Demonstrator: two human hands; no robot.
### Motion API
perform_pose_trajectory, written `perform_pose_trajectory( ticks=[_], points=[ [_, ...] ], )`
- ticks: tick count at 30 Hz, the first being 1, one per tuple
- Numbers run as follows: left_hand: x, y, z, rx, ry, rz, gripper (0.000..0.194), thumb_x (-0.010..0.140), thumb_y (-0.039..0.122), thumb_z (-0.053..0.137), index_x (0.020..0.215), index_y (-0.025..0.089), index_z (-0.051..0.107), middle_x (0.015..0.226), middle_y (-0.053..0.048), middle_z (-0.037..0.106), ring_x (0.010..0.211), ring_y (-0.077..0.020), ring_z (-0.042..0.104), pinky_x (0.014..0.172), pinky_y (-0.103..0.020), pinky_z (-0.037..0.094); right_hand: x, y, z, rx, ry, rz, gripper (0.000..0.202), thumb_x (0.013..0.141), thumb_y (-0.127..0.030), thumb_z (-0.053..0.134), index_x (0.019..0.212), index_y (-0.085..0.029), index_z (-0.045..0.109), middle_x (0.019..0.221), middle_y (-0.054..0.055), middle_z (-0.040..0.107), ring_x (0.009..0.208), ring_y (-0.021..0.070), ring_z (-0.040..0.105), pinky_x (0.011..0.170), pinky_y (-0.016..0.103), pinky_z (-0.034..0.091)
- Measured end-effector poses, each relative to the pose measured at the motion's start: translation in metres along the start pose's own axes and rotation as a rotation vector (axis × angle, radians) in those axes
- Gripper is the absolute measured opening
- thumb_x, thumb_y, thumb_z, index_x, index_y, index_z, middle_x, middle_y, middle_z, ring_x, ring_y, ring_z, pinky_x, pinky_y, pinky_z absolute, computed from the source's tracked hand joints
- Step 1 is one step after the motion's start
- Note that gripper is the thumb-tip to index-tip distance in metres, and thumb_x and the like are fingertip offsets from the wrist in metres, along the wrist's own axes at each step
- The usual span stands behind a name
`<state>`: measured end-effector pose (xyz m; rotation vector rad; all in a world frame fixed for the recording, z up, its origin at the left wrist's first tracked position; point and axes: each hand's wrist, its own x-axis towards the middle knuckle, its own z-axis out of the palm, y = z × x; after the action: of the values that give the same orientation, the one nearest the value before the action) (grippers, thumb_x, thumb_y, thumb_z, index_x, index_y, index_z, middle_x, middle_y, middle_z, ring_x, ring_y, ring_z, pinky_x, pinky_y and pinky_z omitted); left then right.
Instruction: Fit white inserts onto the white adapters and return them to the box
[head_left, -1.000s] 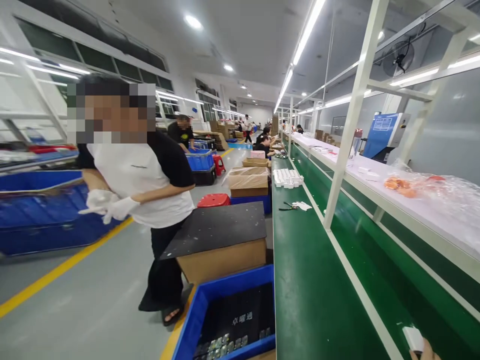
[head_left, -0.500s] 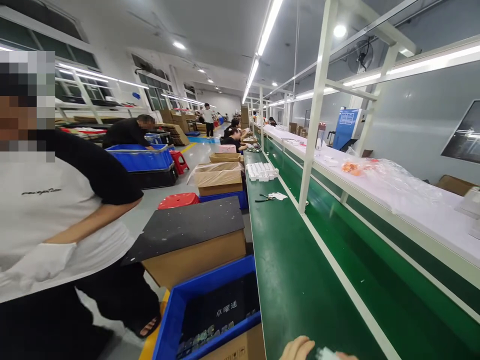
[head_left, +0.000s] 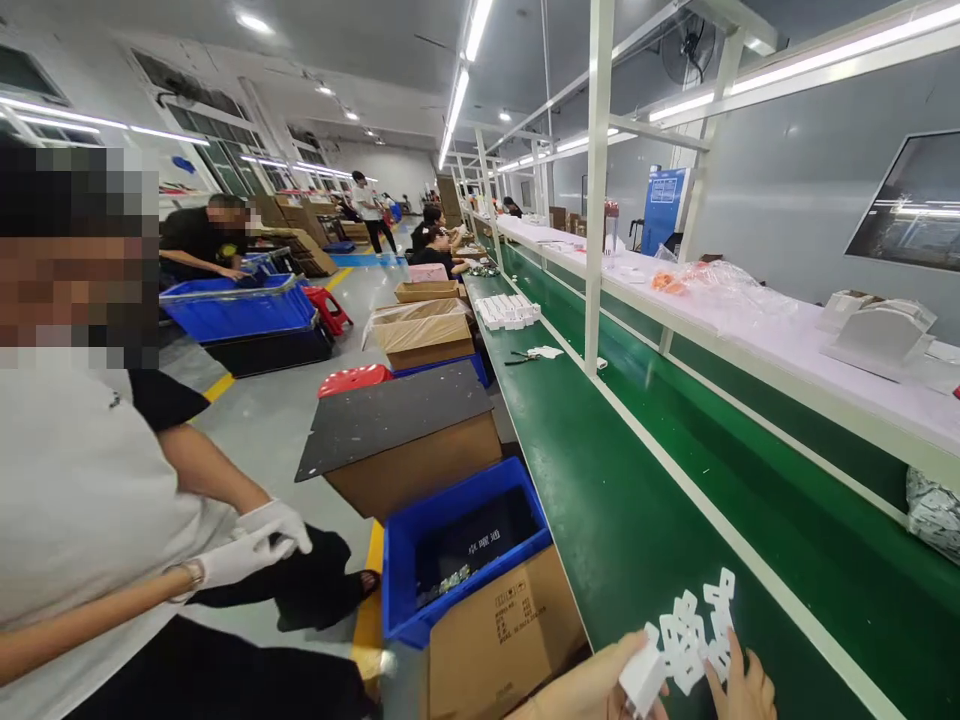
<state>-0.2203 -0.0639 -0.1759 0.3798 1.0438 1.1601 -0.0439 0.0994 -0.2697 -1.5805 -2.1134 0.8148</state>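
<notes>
At the bottom of the view my left hand [head_left: 598,678] is closed around a white boxy plastic piece [head_left: 643,672]. My right hand [head_left: 744,690] lies to its right, thumb and fingers curled about a flat white plastic piece [head_left: 720,652] with cut-outs. Between the hands is a small cluster of similar white plastic parts [head_left: 684,640], over the green bench top [head_left: 600,500]. Some of these parts overlap, and their lower edges are partly hidden by my fingers.
A co-worker in white gloves [head_left: 255,545] stands close on the left. Beside the bench are a blue bin [head_left: 397,580] with circuit boards, a cardboard box [head_left: 502,640] and a black-topped box [head_left: 397,420]. Pliers [head_left: 517,358] and rows of white parts [head_left: 508,312] lie farther along.
The view has shifted, bringing both my hands and the white parts more fully into sight. The co-worker's gloved hands now appear farther right in the picture.
</notes>
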Motion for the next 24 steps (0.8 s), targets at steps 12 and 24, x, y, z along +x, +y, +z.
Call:
perform_pose_trajectory(
  ticks=[12, 24],
  points=[
    [-0.028, -0.007, -0.024, -0.207, 0.185, 0.162, 0.057, 0.076, 0.067, 0.063, 0.092, 0.012, 0.058, 0.078, -0.009, 0.068, 0.062, -0.0147, 0.063, 0.065, -0.031, 0.051, 0.009, 0.004, -0.017, 0.103, -0.097, 0.010, 0.052, 0.061, -0.055, 0.061, 0.096, -0.016, 0.064, 0.086, 0.014, 0.065, 0.094, 0.0433, 0.062, 0.087, 0.064, 0.044],
    [-0.074, 0.036, 0.019, 0.134, 0.365, 0.565, 0.056, 0.055, 0.021, 0.088, 0.107, 0.019, 0.065, 0.118, -0.008, 0.062, 0.117, -0.0261, 0.052, 0.107, -0.036, 0.034, -0.037, -0.073, -0.094, 0.858, -0.026, 0.039, 0.051, 0.072, -0.048, 0.074, 0.106, -0.011, 0.067, 0.094, 0.012, 0.071, 0.079, 0.0235, 0.069, 0.080, 0.045, 0.056]
  ],
)
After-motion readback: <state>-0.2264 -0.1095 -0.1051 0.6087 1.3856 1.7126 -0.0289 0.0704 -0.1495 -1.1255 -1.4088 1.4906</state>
